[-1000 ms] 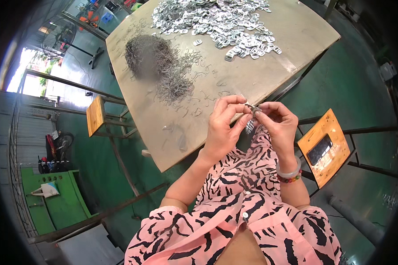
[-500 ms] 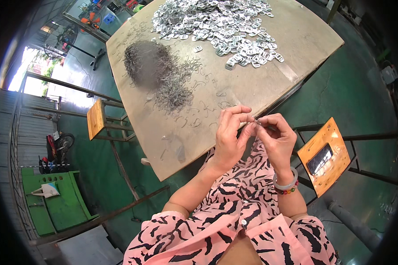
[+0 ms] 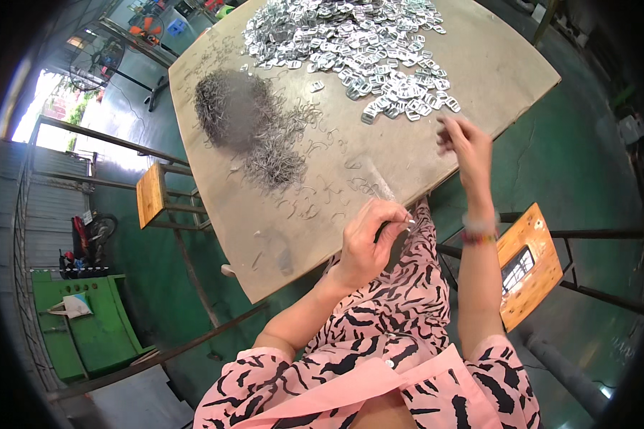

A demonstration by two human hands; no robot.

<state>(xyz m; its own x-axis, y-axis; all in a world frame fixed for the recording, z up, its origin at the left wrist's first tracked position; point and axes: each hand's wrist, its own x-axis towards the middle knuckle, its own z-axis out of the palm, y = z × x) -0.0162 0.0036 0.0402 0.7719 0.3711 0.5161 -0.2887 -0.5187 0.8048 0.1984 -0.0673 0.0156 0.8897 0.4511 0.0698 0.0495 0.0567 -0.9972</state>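
Above the table's near edge, my left hand [image 3: 368,239] is closed in a pinch. A tiny bright tip of a small metal piece [image 3: 411,220] shows at its fingertips; the fingers hide the rest. My right hand [image 3: 469,154] is stretched forward over the table's right side, just short of the heap of silver metal buckles [image 3: 397,79]. Its fingers are loosely bent and a little blurred, with nothing visible in them. Left of the buckles lies a pile of thin bent wire hooks [image 3: 275,161], with several strewn loosely around it.
The brown tabletop [image 3: 401,154] ends close in front of my body. A wooden stool [image 3: 529,272] with a dark phone [image 3: 516,270] on it stands at my right. Another wooden stool [image 3: 150,195] is beyond the table's left side, near a green metal cabinet [image 3: 86,329].
My hands were together at the table edge. The right has parted from the left and swung forward toward the buckles; the left stays back, still pinching, slightly lower.
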